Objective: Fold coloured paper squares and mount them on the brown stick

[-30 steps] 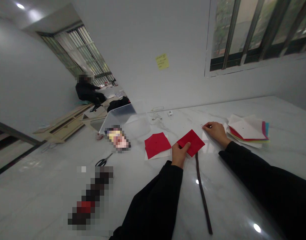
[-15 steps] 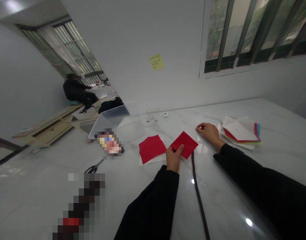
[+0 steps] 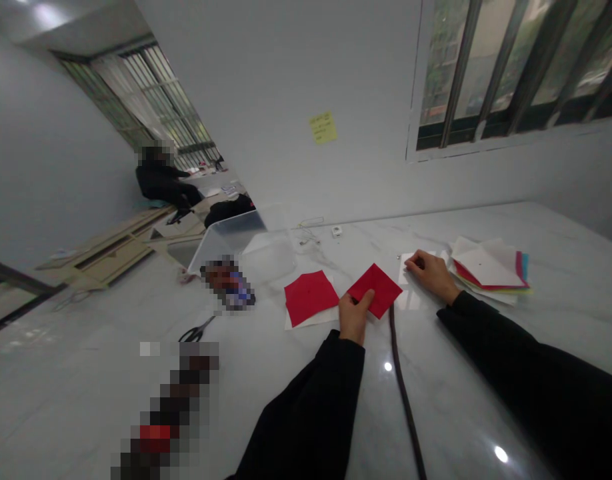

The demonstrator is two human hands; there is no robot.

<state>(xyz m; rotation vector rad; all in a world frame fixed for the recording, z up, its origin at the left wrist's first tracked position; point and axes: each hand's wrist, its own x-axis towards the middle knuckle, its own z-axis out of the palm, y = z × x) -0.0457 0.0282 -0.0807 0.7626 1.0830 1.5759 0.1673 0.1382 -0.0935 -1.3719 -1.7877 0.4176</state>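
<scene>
My left hand (image 3: 353, 320) pinches a folded red square of paper (image 3: 381, 288), thumb on top. Under its lower corner, the upper end of a thin brown stick (image 3: 400, 380) shows; whether they touch I cannot tell. My right hand (image 3: 431, 272) is closed, with fingertips pressed together over a small white sheet (image 3: 403, 269) on the table. Whatever may be between those fingertips is too small to make out. Left of my left hand, a cut red paper piece (image 3: 311, 298) lies on white paper. Right of my right hand rests a stack of coloured and white papers (image 3: 491, 263).
Scissors (image 3: 196, 331) lie on the marble table (image 3: 266, 400) at left, near a blurred phone-like object (image 3: 229, 283). Behind it stands a clear plastic bin (image 3: 271, 253). A small white block (image 3: 337, 231) and a cable sit by the wall. A seated person (image 3: 161, 180) is far left.
My right hand has drawn back slightly to the right, and more of the white sheet shows beside its fingertips. My left hand keeps its hold on the red paper. The view has shifted a little.
</scene>
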